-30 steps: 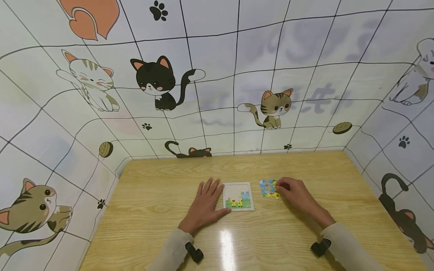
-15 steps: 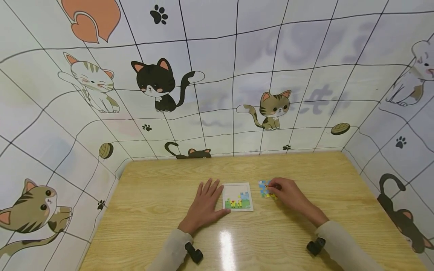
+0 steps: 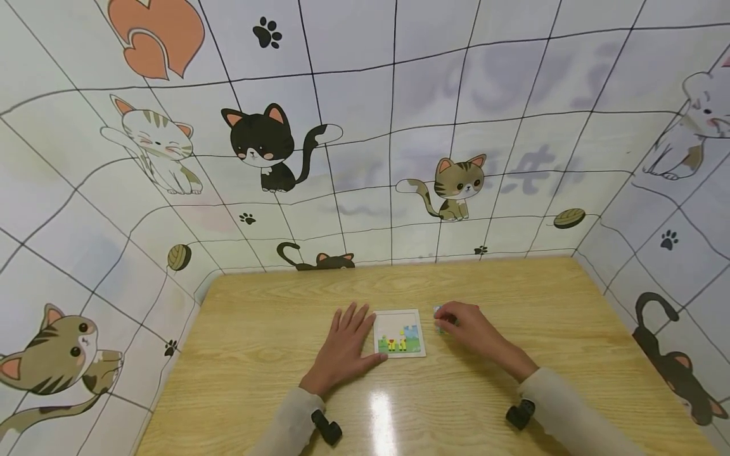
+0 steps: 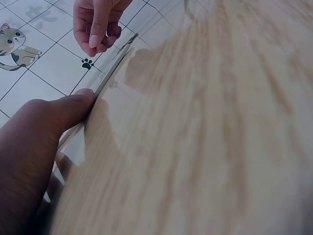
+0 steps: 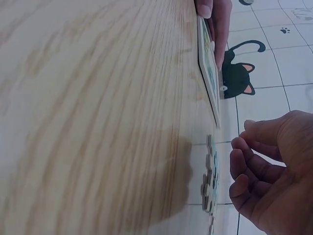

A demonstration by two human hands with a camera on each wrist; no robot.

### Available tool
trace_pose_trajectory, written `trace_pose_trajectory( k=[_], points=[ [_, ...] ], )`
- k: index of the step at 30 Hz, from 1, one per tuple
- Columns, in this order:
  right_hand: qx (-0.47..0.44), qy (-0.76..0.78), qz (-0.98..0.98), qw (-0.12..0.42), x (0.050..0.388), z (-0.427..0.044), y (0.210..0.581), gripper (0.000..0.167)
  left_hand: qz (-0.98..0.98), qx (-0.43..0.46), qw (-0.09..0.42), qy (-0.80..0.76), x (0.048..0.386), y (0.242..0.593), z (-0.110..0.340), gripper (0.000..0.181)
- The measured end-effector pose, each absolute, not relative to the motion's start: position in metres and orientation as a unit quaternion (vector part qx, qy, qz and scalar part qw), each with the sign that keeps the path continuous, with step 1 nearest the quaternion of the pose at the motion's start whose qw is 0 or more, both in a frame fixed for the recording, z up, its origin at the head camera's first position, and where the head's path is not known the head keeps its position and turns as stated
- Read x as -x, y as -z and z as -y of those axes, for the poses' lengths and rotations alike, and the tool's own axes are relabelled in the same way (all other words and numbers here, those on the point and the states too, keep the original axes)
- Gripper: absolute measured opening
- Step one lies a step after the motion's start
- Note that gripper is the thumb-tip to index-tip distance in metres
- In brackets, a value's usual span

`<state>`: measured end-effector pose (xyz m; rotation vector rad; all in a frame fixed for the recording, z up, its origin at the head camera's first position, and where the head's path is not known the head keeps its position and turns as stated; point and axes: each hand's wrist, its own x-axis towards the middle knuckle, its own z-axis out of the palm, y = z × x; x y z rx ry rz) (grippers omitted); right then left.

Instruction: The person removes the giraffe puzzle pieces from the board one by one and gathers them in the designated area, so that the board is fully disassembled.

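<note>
A white-framed jigsaw puzzle tray (image 3: 398, 334) lies on the table, its lower part filled with green, yellow and blue pieces. My left hand (image 3: 344, 345) rests flat at its left side, fingers spread, thumb touching the lower left corner. To the right of the tray are loose puzzle pieces (image 3: 438, 310), mostly hidden in the head view by my right hand (image 3: 470, 329). In the right wrist view these loose pieces (image 5: 210, 178) lie flat below that hand. Its thumb and index fingertips come close together, other fingers curled; whether a piece is between them is not visible.
The light wooden table (image 3: 274, 304) meets a cat-patterned back wall (image 3: 365, 190), with side walls at left and right. A bright glare streak (image 3: 381, 411) lies on the near table surface. Each wrist carries a small black camera (image 3: 327, 427).
My right hand has moved left across the loose pieces toward the tray, covering more of them. The left hand and tray stay in place; the head view has tilted slightly.
</note>
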<state>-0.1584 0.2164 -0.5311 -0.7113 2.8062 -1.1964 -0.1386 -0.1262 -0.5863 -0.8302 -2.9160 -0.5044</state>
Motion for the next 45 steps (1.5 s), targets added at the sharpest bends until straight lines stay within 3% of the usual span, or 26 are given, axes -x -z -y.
trace_pose_trajectory(
  k=[17,45],
  points=[
    [0.268,0.38,-0.884,0.044,0.159,-0.192,0.536,0.017,0.953,0.261,0.022,0.151,0.138,0.586,0.125,0.1],
    [0.287,0.282,-0.915,0.041,0.158,-0.175,0.54,0.02,0.951,0.267,0.033,0.154,0.137,0.586,0.126,0.098]
  ],
)
